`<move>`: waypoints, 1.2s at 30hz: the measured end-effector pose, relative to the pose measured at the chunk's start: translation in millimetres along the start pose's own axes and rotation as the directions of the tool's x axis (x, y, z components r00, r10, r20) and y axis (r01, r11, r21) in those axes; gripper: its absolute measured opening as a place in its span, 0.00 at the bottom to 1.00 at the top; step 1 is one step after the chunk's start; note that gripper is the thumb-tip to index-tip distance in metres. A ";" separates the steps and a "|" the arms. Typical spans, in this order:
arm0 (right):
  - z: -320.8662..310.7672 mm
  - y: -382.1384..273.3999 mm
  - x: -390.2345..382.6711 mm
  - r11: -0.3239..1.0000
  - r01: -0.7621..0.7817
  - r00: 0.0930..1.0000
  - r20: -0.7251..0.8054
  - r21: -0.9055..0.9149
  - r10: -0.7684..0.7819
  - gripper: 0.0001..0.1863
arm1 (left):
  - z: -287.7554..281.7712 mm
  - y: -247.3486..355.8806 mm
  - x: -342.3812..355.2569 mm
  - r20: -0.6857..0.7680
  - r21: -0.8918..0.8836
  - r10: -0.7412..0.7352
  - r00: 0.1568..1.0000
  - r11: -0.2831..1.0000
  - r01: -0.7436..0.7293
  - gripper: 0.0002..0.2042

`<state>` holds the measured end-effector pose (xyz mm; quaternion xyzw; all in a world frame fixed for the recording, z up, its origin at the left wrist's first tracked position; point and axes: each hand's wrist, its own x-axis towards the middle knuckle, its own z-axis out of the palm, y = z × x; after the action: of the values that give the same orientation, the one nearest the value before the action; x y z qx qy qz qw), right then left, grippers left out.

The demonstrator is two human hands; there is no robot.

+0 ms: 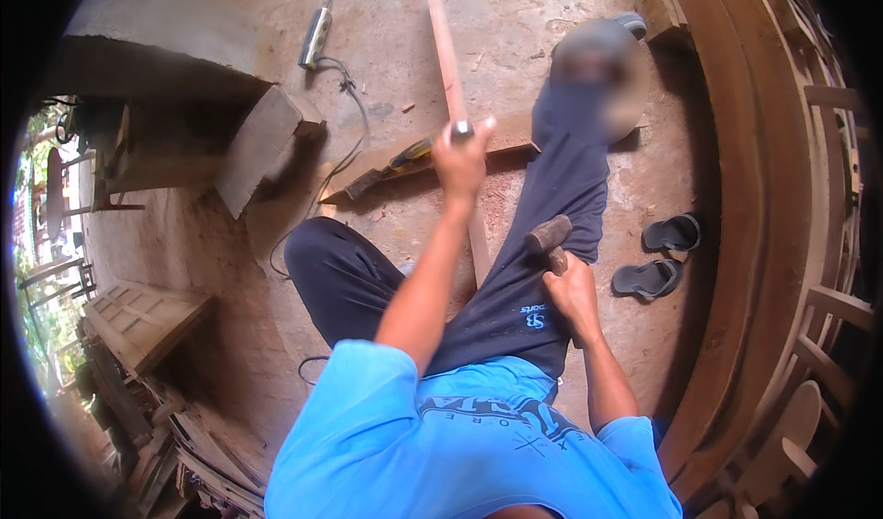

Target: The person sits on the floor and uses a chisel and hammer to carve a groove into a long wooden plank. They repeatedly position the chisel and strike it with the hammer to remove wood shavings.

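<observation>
My left hand (460,165) is wrapped round an upright tool with a shiny, round metal end (462,131) on top, probably a chisel; its lower part is hidden by the hand. Beneath it, a long narrow wooden strip (444,55) crosses a wooden plank (509,148) on the ground. In my right hand (572,289) is a hammer, its blunt brown head (549,235) over my stretched-out leg. A yellow and black tool (411,154) lies on the plank, left of my left hand. Beside it sits a small dark piece (364,185).
A power strip (315,38) with a trailing cord lies at the upper left, near a wooden block (267,142). Grey sandals (648,279) rest at the right beside thick timber beams (745,197). A panelled wooden piece (147,321) stands at the left.
</observation>
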<state>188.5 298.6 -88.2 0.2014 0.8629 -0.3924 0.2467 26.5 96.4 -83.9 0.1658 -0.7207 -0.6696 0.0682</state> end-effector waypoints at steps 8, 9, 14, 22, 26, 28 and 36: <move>-1.7 5.2 5.8 0.984 -0.061 0.998 0.020 0.168 0.058 0.13 | -27.9 -3.9 -45.2 0.266 -0.120 0.065 0.962 0.992 -0.034 0.11; -1.6 4.6 6.4 0.985 -0.090 0.996 0.024 0.150 0.087 0.13 | -23.4 -4.2 -55.5 0.169 -0.084 0.104 0.980 0.992 -0.091 0.12; -3.0 -0.3 8.3 0.973 -0.122 0.991 0.075 0.195 0.109 0.12 | -48.6 -0.5 -33.2 0.474 -0.075 0.033 0.880 0.997 0.003 0.10; 3.0 -0.4 7.6 0.972 -0.143 0.988 0.086 0.186 0.129 0.10 | -24.9 2.7 -31.7 -0.058 -0.170 0.005 0.998 0.985 -0.015 0.13; 4.4 -2.4 8.3 0.988 -0.097 0.995 0.003 0.117 0.098 0.11 | -43.9 64.9 -16.4 0.168 -0.256 0.495 0.853 0.857 -0.447 0.10; 2.1 -4.6 7.0 0.992 -0.123 0.992 0.016 0.040 0.123 0.11 | -71.6 95.6 -0.6 0.150 -0.481 0.605 0.782 0.736 -0.477 0.09; 4.0 1.8 -7.3 0.985 -0.072 0.997 0.006 0.156 0.072 0.08 | -92.1 35.5 -15.2 -0.070 -0.634 0.118 0.991 0.761 -0.135 0.07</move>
<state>196.4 295.5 -87.2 0.2508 0.8217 -0.4496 0.2444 65.0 16.4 -38.3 0.0926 -0.4598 -0.8658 0.1745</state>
